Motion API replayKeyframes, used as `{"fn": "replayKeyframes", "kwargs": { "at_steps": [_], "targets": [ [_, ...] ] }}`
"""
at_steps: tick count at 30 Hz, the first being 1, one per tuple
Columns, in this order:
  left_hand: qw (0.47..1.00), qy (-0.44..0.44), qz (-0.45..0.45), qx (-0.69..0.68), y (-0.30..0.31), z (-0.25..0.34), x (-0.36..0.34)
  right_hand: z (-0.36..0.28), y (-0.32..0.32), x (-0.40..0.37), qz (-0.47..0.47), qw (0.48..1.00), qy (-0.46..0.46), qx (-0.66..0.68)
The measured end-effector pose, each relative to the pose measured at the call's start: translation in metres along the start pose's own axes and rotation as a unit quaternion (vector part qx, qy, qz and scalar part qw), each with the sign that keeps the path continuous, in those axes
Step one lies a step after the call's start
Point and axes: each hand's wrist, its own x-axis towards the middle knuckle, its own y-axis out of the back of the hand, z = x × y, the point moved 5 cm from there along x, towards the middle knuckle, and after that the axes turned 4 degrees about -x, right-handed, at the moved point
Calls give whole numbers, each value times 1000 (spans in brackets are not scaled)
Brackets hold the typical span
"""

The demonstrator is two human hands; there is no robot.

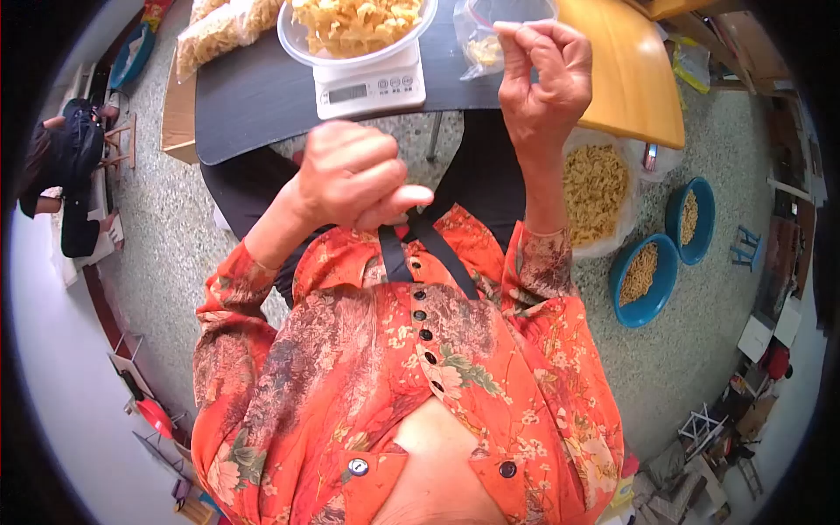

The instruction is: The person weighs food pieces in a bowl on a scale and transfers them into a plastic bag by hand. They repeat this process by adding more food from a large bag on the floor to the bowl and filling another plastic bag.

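My left hand [354, 175] is curled closed in front of the dark table's near edge, its thumb pointing right; what it holds, if anything, is hidden. Raised at the right, my right hand [547, 79] has its fingertips pressed together beside a clear plastic bag [472, 37] with a few pale pieces inside; I cannot make out what is between them. A clear bowl [306, 54] of yellowish, curly dry pieces [354, 24] rests on a white digital scale [370, 86].
Filled bags [227, 35] lie on the dark table [254, 109] at left. A wooden tabletop [626, 79] adjoins it at right. Below are a lined container of pieces [595, 194], two blue basins [645, 280] and a small blue stool [746, 248]. Another person [66, 166] is far left.
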Motion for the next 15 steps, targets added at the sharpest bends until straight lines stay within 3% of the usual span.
{"fn": "replayKeyframes", "kwargs": {
  "at_steps": [1, 4, 5, 7, 11, 15],
  "targets": [
    [997, 7, -80, 1, -27, -7, -29, -1, 1, -4, -8, 1000, -7, 0],
    [947, 194, -254, 8, -113, -53, -117, -6, 1, -2, 0, 1000, 16, -9],
    [907, 265, -327, 17, -144, -75, -154, -6, 0, -2, -6, 1000, 13, -9],
    [789, 301, -534, 50, -211, -120, -233, -9, 2, -2, -9, 999, 23, -25],
    [845, 236, -478, -47, -253, -129, -230, -16, 5, 0, -21, 1000, -5, 13],
    [873, 175, -454, -21, -251, -233, -121, -32, 8, 11, -86, 996, -7, 28]
  ]
}}
